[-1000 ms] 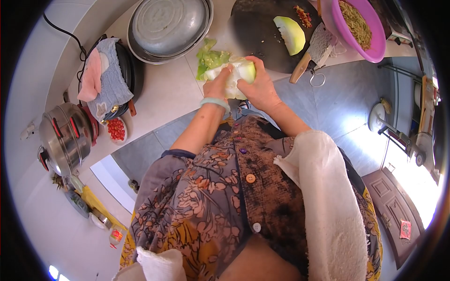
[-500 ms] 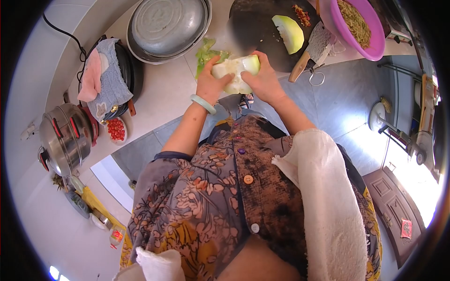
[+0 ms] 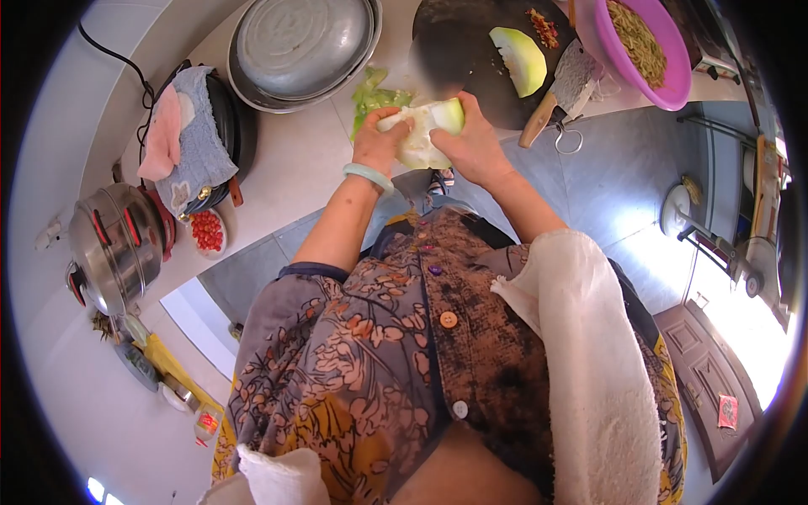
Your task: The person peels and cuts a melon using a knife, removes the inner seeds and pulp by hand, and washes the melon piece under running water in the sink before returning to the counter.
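A piece of winter melon, with white seedy flesh and a pale green outside, is held up at the counter's front edge between both hands. My left hand grips its left end, with the thumb bent onto the pulp. At the other end, my right hand is closed round the melon, its thumb pressed on the flesh. Green peelings lie on the counter just beyond my left hand. A second melon wedge rests on the dark round chopping board, near a wooden-handled cleaver.
Chopped red chili sits on the board. At the right is a pink basin of shredded food. Left stand a lidded metal basin, a cloth-draped pot, a plate of red pieces and a steel steamer.
My left thumb has moved up and inward over the pulp, and the melon piece has tilted slightly. My right hand keeps nearly the same hold. Things on the counter look unchanged.
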{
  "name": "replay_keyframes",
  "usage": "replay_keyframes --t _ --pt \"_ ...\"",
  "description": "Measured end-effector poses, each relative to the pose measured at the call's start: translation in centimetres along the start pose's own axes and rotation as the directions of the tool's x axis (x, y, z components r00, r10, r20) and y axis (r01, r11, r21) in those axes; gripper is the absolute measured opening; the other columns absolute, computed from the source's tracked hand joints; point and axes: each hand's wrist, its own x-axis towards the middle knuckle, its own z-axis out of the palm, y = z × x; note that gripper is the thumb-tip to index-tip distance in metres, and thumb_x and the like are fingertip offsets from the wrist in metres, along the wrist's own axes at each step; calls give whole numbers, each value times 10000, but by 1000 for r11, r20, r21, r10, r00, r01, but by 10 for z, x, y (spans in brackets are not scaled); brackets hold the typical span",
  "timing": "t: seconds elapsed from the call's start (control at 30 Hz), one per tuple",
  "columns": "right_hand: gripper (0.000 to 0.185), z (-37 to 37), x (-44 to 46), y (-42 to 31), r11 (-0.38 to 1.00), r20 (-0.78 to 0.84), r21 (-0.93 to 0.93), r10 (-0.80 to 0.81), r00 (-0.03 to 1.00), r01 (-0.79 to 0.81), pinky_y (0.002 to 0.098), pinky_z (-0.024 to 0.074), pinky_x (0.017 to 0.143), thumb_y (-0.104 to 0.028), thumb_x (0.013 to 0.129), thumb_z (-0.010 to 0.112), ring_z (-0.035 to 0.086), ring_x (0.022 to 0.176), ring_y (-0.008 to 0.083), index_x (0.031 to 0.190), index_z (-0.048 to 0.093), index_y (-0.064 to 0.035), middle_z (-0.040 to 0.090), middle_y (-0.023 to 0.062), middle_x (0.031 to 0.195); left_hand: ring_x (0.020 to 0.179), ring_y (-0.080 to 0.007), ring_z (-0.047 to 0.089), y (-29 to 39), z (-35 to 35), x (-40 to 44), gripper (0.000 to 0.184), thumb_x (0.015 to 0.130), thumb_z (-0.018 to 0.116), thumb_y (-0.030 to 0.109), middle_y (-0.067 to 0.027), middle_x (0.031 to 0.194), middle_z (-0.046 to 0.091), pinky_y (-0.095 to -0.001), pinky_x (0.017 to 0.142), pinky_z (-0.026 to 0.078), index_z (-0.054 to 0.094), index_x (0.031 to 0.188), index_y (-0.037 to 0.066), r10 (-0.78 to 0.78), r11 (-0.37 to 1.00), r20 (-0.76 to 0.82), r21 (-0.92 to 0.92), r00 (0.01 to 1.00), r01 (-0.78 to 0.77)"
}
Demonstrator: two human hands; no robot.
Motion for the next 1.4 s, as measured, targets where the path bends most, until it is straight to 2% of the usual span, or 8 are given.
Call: replay_keyframes --t 0.53,0.63,0.73,0.83,1.03,1.13,1.23,1.4 --pt "685 4 4 -3 996 23 -63 -68 997 69 425 495 918 -265 767 652 643 1019 403 1369 400 -55 649 253 1067 757 -130 615 3 -5 26 213 840 708 168 -72 890 699 -269 704 500 713 943 -18 -12 998 -102 -59 995 6" --pt "629 1 11 6 999 20 -1 -39 999 39 389 478 928 -270 778 646 635 1039 344 1334 451 -52 632 223 1100 820 -143 626 1 -14 35 274 840 715 182 -78 932 696 -268 730 508 701 1017 -26 -34 998 -61 -64 998 30" --pt "625 -3 14 9 999 28 5 -37 999 37 377 477 929 -263 776 647 636 1032 321 1332 459 -48 635 206 1100 986 -175 625 13 -6 20 308 903 674 160 -104 1068 671 -308 847 515 648 1154 -17 153 988 86 -3 984 -153" --pt "683 -2 18 12 1000 71 22 -21 997 20 397 480 953 -275 767 664 630 1081 363 1358 425 -29 640 244 1126 1043 -196 622 28 -4 1 376 885 691 198 -111 1118 671 -328 874 511 639 1222 38 283 753 259 537 923 -381" --pt "741 -5 20 5 1000 123 -2 11 992 -10 382 474 960 -322 761 676 624 1108 347 1381 413 -13 633 242 1162 979 -337 650 26 -6 -7 380 856 693 234 -159 1130 662 -384 846 525 654 1190 58 532 224 487 707 692 -670" --pt "740 -3 22 13 1000 140 9 10 990 -12 383 473 962 -319 758 666 623 1109 350 1380 413 -7 631 250 1165 928 -340 658 24 -10 -1 323 872 679 234 -156 1049 680 -392 799 530 671 1140 55 457 257 519 700 722 -666" --pt "734 -2 20 14 1000 142 19 21 990 -23 389 474 959 -300 754 654 627 1101 352 1379 413 0 637 254 1152 865 -336 671 24 -10 3 254 891 646 198 -153 983 693 -389 773 529 684 1098 56 420 433 453 662 787 -612" --pt "720 0 21 20 1000 128 -21 25 992 -22 395 476 954 -284 750 643 633 1080 363 1373 415 -3 644 255 1130 776 -257 691 15 -14 20 259 933 585 134 -172 933 707 -332 732 533 656 1162 35 348 604 240 682 906 -412"
